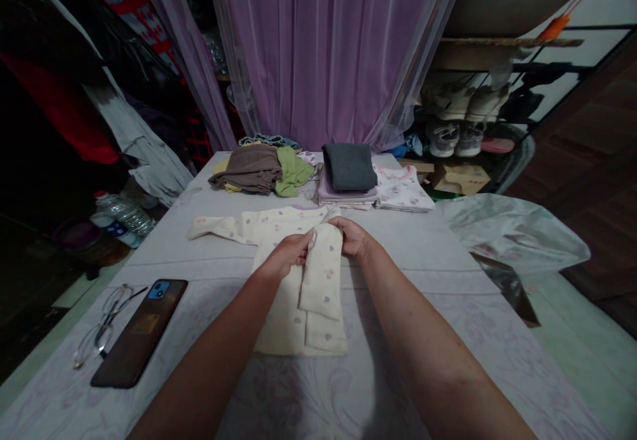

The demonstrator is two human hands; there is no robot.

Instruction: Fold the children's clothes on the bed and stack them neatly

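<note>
Head view is showing the left hand (285, 257) and right hand (352, 237) holding the folded sleeve (322, 274) of a cream baby top (279, 320), fingers (304, 244) shut on the cloth, which is lying flat and straight on the worktop (164, 244)

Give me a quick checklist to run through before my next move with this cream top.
Hands on the top: ok, left hand and right hand both hold its flap.
Sleeve lying flat: ok, the sleeve lies spread on the table.
Phone and glasses off the top: ok, phone and glasses lie to its left, apart.
Brown clothes apart from the top: ok, brown clothes sit beyond it.
Fabric smooth under the hands: cannot tell, the hands cover it.
</note>
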